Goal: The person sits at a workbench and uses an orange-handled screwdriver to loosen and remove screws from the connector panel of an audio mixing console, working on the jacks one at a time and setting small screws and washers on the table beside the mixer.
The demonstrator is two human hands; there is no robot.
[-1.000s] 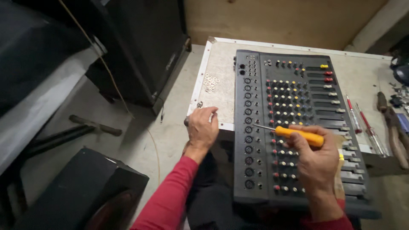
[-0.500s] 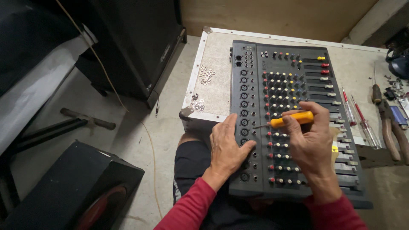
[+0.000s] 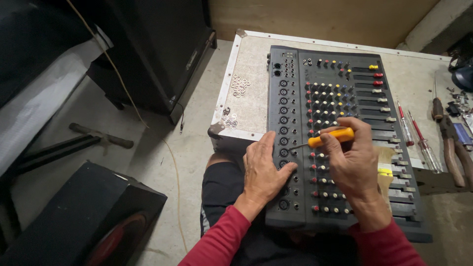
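Screwdriver (image 3: 331, 137) with an orange handle lies level in the right hand (image 3: 355, 165), fingers clamped round the grip, its thin shaft pointing to nine o'clock so the tip meets the left column of round sockets on a dark grey audio mixer (image 3: 340, 128). That mixer, crowded with coloured knobs and sliders, rests tilted, its far end on a pale tabletop (image 3: 249, 98) and its near end over the person's lap. At nine o'clock from the tool, the left hand (image 3: 263, 170) lies flat and open on the mixer's left edge, holding nothing, thumb just beside the tip. On the tabletop at eleven o'clock sits a small heap of metal washers (image 3: 240, 84), with a few more near the corner. At three o'clock lie two clear-handled screwdrivers (image 3: 419, 140) and a pair of pliers (image 3: 453, 148), partly cut off by the frame. A black speaker cabinet (image 3: 157, 54) stands at ten o'clock, another speaker (image 3: 93, 221) at eight o'clock on the concrete floor. The exact screw or socket under the tip is too small to make out, and the right palm hides several knobs.
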